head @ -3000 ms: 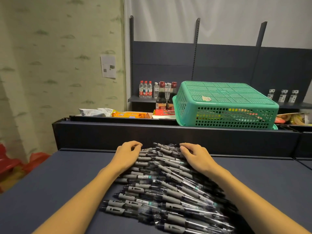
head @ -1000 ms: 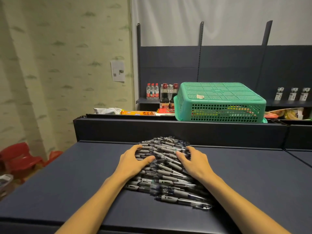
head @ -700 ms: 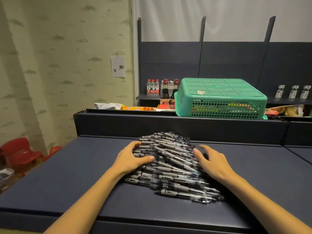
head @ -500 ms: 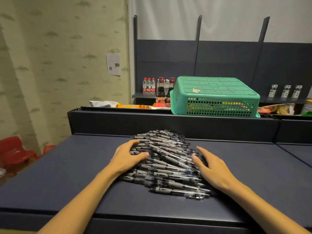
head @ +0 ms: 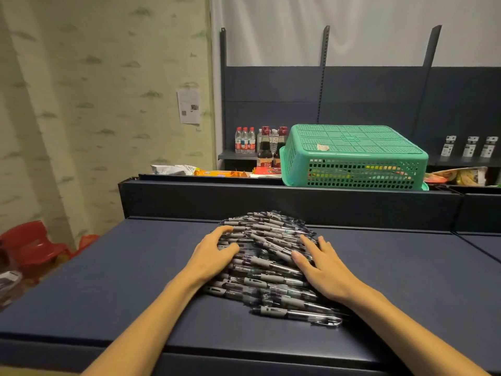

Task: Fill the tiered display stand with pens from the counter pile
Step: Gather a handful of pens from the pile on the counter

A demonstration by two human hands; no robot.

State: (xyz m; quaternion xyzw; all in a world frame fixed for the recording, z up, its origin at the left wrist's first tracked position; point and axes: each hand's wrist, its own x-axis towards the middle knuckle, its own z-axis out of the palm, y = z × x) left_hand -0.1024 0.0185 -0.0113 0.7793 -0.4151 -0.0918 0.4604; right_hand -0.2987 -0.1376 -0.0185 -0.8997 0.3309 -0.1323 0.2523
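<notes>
Pens (head: 267, 263) lie heaped in a pile at the middle of the dark blue worktop (head: 108, 280), grey rubber sleeves pointing mostly toward 9 o'clock, clear barrels toward 3 o'clock. The pile's far edge — at 12 o'clock — comes close to the raised dark ledge (head: 271, 199) behind the worktop.

The left hand (head: 214, 256) rests on the pile's 9 o'clock side, fingers curved over the pens and thumb lying across them; its grip is loose, pressing on the heap, with no single pen pinched. The right hand (head: 324, 270) lies on the 3 o'clock side, fingers nearly straight and spread, palm down on the pens — an open grip that holds nothing.

Past the ledge, at 1 o'clock from the pile, a green plastic basket (head: 352, 156) sits upside down over some coloured goods. At 11 o'clock from the basket stand water bottles (head: 244, 140) with red caps and dark sauce bottles (head: 264, 151) just beside the basket's left wall. Snack packets (head: 189, 170) lie along the ledge at 10 o'clock. A printed sheet (head: 189, 106) hangs on the wall above them. Red plastic chairs (head: 32, 245) stand at 9 o'clock, below the worktop level.
</notes>
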